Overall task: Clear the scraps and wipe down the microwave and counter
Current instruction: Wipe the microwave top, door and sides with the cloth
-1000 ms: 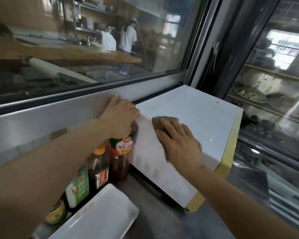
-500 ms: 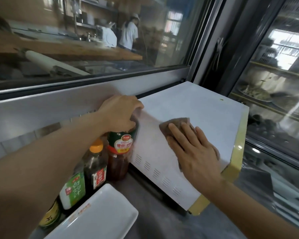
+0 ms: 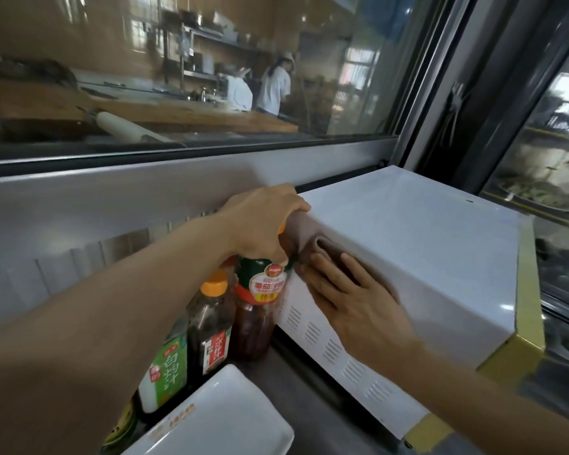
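The white microwave (image 3: pixel 414 244) with a yellow front rim stands on the grey counter (image 3: pixel 312 399) at the right. My right hand (image 3: pixel 352 297) lies flat on a brown cloth (image 3: pixel 319 246) and presses it against the microwave's upper left edge, above the vent slots. My left hand (image 3: pixel 260 221) grips the top of a red sauce bottle (image 3: pixel 260 300) with a green and red label, which stands right beside the microwave's left side. The bottle's cap is hidden under my fingers.
Two more bottles, one with an orange cap (image 3: pixel 211 326) and one with a green label (image 3: pixel 165 372), stand left of the sauce bottle. A white rectangular plate (image 3: pixel 217 421) lies in front of them. A steel wall and a window run behind; a glass cabinet (image 3: pixel 546 192) stands at the right.
My right hand has slid the cloth from the middle of the microwave's top leftward to its upper left edge. My left hand has stayed on the sauce bottle's top.
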Available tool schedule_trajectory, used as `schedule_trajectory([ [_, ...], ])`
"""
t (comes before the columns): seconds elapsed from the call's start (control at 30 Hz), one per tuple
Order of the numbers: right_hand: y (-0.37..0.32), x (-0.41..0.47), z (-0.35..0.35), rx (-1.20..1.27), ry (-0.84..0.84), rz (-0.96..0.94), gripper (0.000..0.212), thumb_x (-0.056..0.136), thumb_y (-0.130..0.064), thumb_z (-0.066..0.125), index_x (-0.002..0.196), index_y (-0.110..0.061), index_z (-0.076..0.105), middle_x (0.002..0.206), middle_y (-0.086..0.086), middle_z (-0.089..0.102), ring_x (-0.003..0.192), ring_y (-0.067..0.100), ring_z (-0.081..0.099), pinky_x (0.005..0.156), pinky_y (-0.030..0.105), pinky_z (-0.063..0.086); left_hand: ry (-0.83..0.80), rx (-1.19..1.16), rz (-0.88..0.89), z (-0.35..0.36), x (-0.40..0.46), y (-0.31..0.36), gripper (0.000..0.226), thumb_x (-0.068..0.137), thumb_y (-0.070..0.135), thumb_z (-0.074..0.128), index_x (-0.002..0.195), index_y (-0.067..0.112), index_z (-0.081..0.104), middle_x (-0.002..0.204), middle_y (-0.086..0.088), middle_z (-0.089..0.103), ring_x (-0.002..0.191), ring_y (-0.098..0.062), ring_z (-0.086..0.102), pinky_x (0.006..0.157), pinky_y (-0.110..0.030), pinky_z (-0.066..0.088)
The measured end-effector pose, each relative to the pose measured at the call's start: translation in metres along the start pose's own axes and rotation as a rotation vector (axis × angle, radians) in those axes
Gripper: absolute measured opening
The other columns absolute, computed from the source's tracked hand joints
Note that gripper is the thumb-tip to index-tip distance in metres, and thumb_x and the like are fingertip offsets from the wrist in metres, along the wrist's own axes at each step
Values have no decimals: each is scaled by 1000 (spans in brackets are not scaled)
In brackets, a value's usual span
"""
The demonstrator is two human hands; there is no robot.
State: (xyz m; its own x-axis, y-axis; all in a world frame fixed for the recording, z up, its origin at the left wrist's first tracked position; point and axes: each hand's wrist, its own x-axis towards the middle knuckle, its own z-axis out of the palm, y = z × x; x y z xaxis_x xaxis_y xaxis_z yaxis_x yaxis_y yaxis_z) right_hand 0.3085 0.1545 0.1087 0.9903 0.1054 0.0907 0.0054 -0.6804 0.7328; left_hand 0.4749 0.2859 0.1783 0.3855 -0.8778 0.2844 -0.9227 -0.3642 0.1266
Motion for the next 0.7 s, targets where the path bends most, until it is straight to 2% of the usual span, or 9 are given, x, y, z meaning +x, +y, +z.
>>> schedule_trajectory([
  [0.07, -3, -8, 2, -35, -69, -75, 57, 91, -29, 44, 146, -15, 34, 157, 3, 19, 145, 27, -2, 111, 50, -11, -19, 28, 0, -3, 0, 1, 88, 62, 37, 81, 138, 28, 37, 133, 6, 41, 119, -17, 44, 92, -34, 43],
  [0.17, 4, -7, -10, -38, -5, 0, 55, 83, -30, 52, 137, -18, 48, 147, 1, 41, 142, 24, 24, 118, 50, 6, -22, 64, 8, -6, -1, 2, 89, 62, 36, 81, 138, 28, 37, 131, 6, 43, 116, -17, 47, 89, -35, 45],
  [0.3, 9, 8, -11, 24, 178, 127, 58, 82, -22, 33, 138, -11, 45, 147, 9, 41, 141, 25, 17, 116, 45, 5, 20, 85, 20, -2, 0, 2, 88, 61, 36, 81, 137, 27, 38, 130, 5, 44, 113, -19, 50, 87, -33, 45],
  [0.4, -8, 5, 6, 39, 153, 145, 58, 86, -18, 27, 142, -5, 28, 154, 14, 16, 144, 33, 3, 117, 47, -1, 52, 69, 37, 2, 0, -2, 87, 61, 35, 82, 136, 26, 39, 129, 5, 44, 113, -18, 48, 86, -30, 40],
  [0.5, -32, -7, 34, 4, 5, -24, 63, 93, -27, 31, 148, -7, 7, 145, 17, -29, 132, 36, -37, 104, 53, -32, 50, 79, 46, 3, 0, -2, 87, 60, 35, 83, 135, 25, 40, 128, 6, 43, 113, -17, 46, 86, -32, 39],
  [0.53, -37, -9, 40, -6, -66, -84, 62, 96, -27, 29, 149, -7, 4, 141, 15, -35, 127, 35, -44, 98, 50, -37, 45, 81, 44, 3, 0, -1, 87, 61, 35, 83, 135, 25, 40, 127, 6, 44, 114, -17, 46, 88, -33, 40],
  [0.6, -38, -13, 39, 11, -104, -99, 59, 98, -25, 27, 150, -7, 8, 150, 11, -24, 133, 32, -37, 98, 46, -35, 40, 115, 52, 1, -1, 2, 85, 62, 37, 82, 135, 23, 41, 127, 3, 46, 116, -19, 44, 93, -36, 41],
  [0.63, -36, -13, 34, 13, -76, -69, 57, 96, -24, 29, 150, -8, 15, 156, 10, -9, 141, 30, -22, 104, 47, -29, 36, 152, 57, 0, -1, 4, 84, 63, 38, 81, 135, 22, 41, 128, 1, 46, 117, -19, 43, 96, -38, 41],
  [0.7, -22, -11, 13, 21, 42, 53, 54, 88, -23, 37, 141, -10, 41, 153, 8, 29, 144, 29, 16, 118, 50, -4, 28, 263, 68, -2, -2, 7, 83, 65, 43, 77, 136, 21, 41, 130, -1, 46, 121, -21, 39, 103, -40, 34],
])
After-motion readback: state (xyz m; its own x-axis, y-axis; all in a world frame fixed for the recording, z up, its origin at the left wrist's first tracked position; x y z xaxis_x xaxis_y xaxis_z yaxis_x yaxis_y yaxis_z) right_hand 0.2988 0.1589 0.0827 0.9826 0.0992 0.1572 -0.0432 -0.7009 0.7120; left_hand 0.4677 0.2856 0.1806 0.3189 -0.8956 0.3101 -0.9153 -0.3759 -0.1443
